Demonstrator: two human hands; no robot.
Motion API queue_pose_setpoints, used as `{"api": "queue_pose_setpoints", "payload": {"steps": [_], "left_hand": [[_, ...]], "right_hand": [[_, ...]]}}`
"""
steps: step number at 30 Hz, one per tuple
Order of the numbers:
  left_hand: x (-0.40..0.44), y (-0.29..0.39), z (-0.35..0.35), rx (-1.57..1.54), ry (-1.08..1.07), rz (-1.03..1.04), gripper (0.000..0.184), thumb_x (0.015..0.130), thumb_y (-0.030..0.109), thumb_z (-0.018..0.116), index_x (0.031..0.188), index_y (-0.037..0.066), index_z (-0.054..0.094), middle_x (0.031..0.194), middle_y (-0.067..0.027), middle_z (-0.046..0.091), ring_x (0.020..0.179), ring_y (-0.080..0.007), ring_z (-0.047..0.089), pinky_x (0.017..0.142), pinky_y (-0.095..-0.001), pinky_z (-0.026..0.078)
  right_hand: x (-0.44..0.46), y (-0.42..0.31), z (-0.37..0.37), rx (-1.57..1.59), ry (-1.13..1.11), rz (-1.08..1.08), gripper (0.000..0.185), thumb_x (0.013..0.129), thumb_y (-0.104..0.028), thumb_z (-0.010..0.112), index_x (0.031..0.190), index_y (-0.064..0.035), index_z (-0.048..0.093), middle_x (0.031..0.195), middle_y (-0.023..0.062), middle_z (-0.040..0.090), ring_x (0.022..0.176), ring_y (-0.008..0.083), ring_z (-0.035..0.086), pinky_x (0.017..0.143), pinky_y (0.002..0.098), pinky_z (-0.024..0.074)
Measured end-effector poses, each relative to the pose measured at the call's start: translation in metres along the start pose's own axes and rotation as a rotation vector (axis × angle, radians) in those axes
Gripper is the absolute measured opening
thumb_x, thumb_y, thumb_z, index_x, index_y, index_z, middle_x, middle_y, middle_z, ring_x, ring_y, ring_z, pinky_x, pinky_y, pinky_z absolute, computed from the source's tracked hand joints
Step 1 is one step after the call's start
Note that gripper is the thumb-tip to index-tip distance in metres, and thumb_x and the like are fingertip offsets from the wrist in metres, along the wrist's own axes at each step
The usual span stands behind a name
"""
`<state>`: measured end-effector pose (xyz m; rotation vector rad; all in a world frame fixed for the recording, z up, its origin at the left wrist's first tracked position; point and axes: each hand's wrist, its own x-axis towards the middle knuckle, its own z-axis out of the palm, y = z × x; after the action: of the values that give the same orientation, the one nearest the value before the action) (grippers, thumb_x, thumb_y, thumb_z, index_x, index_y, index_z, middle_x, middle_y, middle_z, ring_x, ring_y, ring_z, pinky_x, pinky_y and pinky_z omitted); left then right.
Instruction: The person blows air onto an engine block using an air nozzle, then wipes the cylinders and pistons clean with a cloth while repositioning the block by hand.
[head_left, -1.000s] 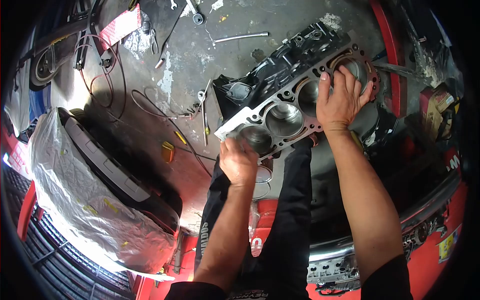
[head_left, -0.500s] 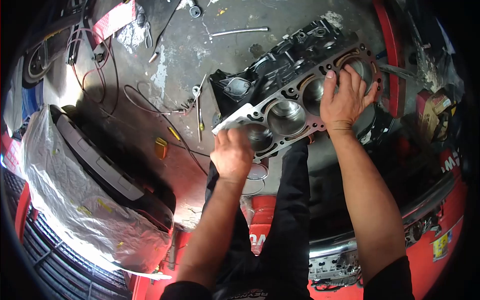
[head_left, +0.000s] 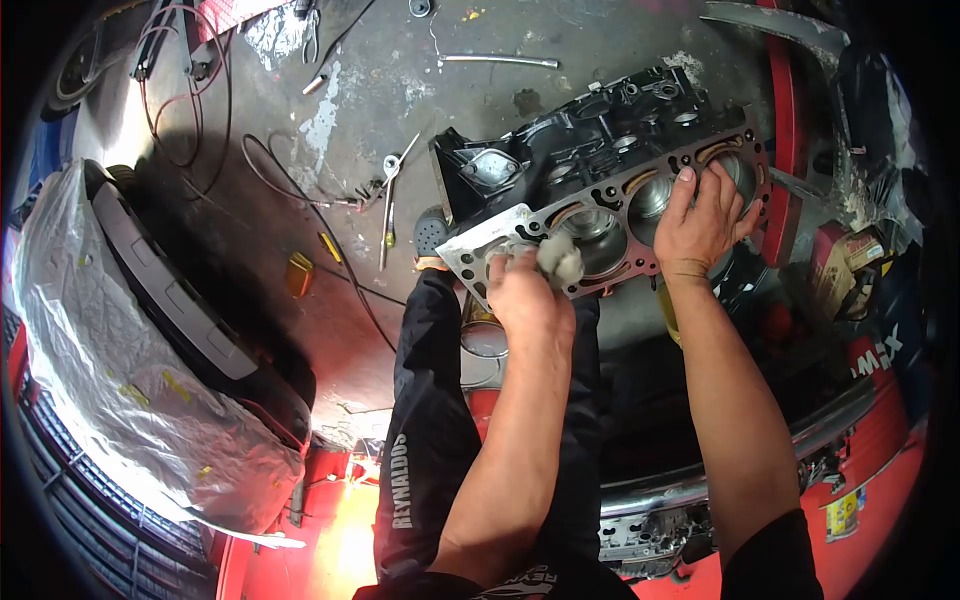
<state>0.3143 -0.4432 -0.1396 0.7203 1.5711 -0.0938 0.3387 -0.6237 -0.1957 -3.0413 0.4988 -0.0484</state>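
Note:
An engine block (head_left: pixel 462 246) lies in front of me, its flat top face towards me and several round cylinder bores (head_left: pixel 603 243) in a row. Against the deck near its left end, my left hand (head_left: pixel 526 296) is closed on a pale, crumpled rag (head_left: pixel 562 258), blurred by motion; part of it is hidden under the fingers. Towards the right end my right hand (head_left: pixel 695 225) rests on the block with fingers spread, the fingertips reaching over a bore. Nothing shows in that hand. Behind the deck, the block's black side (head_left: pixel 560 155) faces upwards.
A ratchet (head_left: pixel 390 195) and a long metal bar (head_left: pixel 500 61) lie on the stained concrete floor. Dark cables (head_left: pixel 330 225) curl to the left. A plastic-wrapped bumper (head_left: pixel 120 340) stands at left. A red post (head_left: pixel 787 110) and a worn box (head_left: pixel 838 265) are at right.
My left hand has swept right along the deck, and the pale rag now shows beside its fingers. My right hand keeps its place on the block. The view has shifted, revealing a shoe.

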Motion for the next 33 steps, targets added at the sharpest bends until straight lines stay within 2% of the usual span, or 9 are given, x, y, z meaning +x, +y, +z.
{"api": "queue_pose_setpoints", "payload": {"steps": [5, 7, 17, 20, 25, 27, 29, 31, 33], "left_hand": [[-0.008, -0.008, -0.043, 0.823, -0.269, 0.388, 0.018, 0.082, -0.011, 0.053, 0.097, -0.005, 0.061, 0.1, -0.015, 0.063, 0.094, -0.0312, 0.066, 0.084, -0.0422, 0.055], [-0.003, 0.0, -0.06, 1.37, -0.522, 0.972, 0.028, 0.071, -0.012, 0.055, 0.097, -0.004, 0.062, 0.098, -0.0162, 0.06, 0.098, -0.0375, 0.06, 0.088, -0.0458, 0.049], [0.029, 0.09, -0.061, 2.453, -1.391, 1.708, 0.028, 0.081, 0.017, 0.063, 0.1, 0.004, 0.078, 0.11, -0.0063, 0.07, 0.114, -0.0253, 0.056, 0.103, -0.037, 0.043], [0.058, 0.123, -0.038, 2.215, -1.825, 2.051, 0.029, 0.076, 0.016, 0.066, 0.098, 0.002, 0.079, 0.121, -0.0076, 0.067, 0.115, -0.0258, 0.055, 0.105, -0.0302, 0.043], [0.042, 0.101, -0.053, 2.21, -1.526, 1.792, 0.02, 0.072, 0.013, 0.066, 0.088, 0.005, 0.075, 0.103, -0.0091, 0.065, 0.11, -0.0263, 0.058, 0.093, -0.035, 0.049], [0.007, 0.085, -0.076, 1.944, -1.132, 1.253, 0.029, 0.07, 0.004, 0.068, 0.098, 0.006, 0.075, 0.094, -0.0084, 0.066, 0.102, -0.0282, 0.063, 0.093, -0.0345, 0.052], [-0.002, 0.067, -0.154, 1.928, -1.34, 0.79, 0.033, 0.074, -0.003, 0.067, 0.105, 0.004, 0.075, 0.096, -0.0129, 0.07, 0.093, -0.0258, 0.069, 0.085, -0.0341, 0.055], [-0.076, 0.085, -0.149, 1.568, -0.635, -0.255, 0.034, 0.079, -0.004, 0.061, 0.11, 0.001, 0.073, 0.099, -0.0123, 0.074, 0.087, -0.0195, 0.071, 0.079, -0.0332, 0.056], [-0.073, 0.078, -0.216, 1.327, -0.471, 0.099, 0.036, 0.081, -0.002, 0.055, 0.113, -0.002, 0.072, 0.101, -0.0115, 0.074, 0.091, -0.0153, 0.068, 0.081, -0.0307, 0.054]], "right_hand": [[-0.001, 0.0, 0.002, -0.03, -0.022, -0.007, 0.032, 0.101, -0.038, 0.052, 0.107, -0.0101, 0.067, 0.129, 0.0046, 0.063, 0.121, 0.0279, 0.056, 0.12, 0.0619, 0.0142], [-0.001, 0.001, 0.003, -0.052, -0.021, 0.008, 0.033, 0.1, -0.039, 0.052, 0.107, -0.0098, 0.067, 0.129, 0.0051, 0.063, 0.121, 0.0284, 0.056, 0.12, 0.0621, 0.0142], [-0.005, 0.003, 0.001, -0.071, -0.017, 0.011, 0.035, 0.1, -0.041, 0.05, 0.108, -0.0114, 0.068, 0.131, 0.0048, 0.062, 0.124, 0.0272, 0.055, 0.12, 0.062, 0.0134], [-0.001, 0.004, 0.007, -0.05, -0.002, 0.035, 0.038, 0.1, -0.043, 0.05, 0.108, -0.0116, 0.07, 0.132, 0.0035, 0.064, 0.123, 0.026, 0.056, 0.121, 0.06, 0.0125], [0.004, 0.004, 0.006, 0.032, 0.023, 0.066, 0.041, 0.099, -0.046, 0.053, 0.105, -0.0109, 0.074, 0.13, 0.0007, 0.067, 0.119, 0.0242, 0.058, 0.123, 0.0563, 0.0138], [-0.002, 0.005, 0.006, 0.008, 0.022, 0.061, 0.04, 0.099, -0.045, 0.054, 0.106, -0.0113, 0.074, 0.13, 0.0007, 0.067, 0.119, 0.0243, 0.057, 0.123, 0.0568, 0.0144], [-0.007, 0.001, 0.003, 0.003, 0.027, 0.059, 0.04, 0.099, -0.046, 0.054, 0.106, -0.0114, 0.074, 0.13, 0.001, 0.066, 0.12, 0.0244, 0.057, 0.123, 0.0569, 0.0143], [-0.008, 0.0, 0.004, -0.006, 0.018, 0.07, 0.041, 0.099, -0.046, 0.054, 0.106, -0.0113, 0.074, 0.13, 0.0014, 0.066, 0.121, 0.0249, 0.056, 0.123, 0.0564, 0.0144], [-0.006, -0.001, 0.003, 0.027, 0.03, 0.075, 0.042, 0.1, -0.046, 0.053, 0.106, -0.0111, 0.074, 0.13, 0.002, 0.067, 0.121, 0.0254, 0.057, 0.123, 0.0554, 0.0146]]}}
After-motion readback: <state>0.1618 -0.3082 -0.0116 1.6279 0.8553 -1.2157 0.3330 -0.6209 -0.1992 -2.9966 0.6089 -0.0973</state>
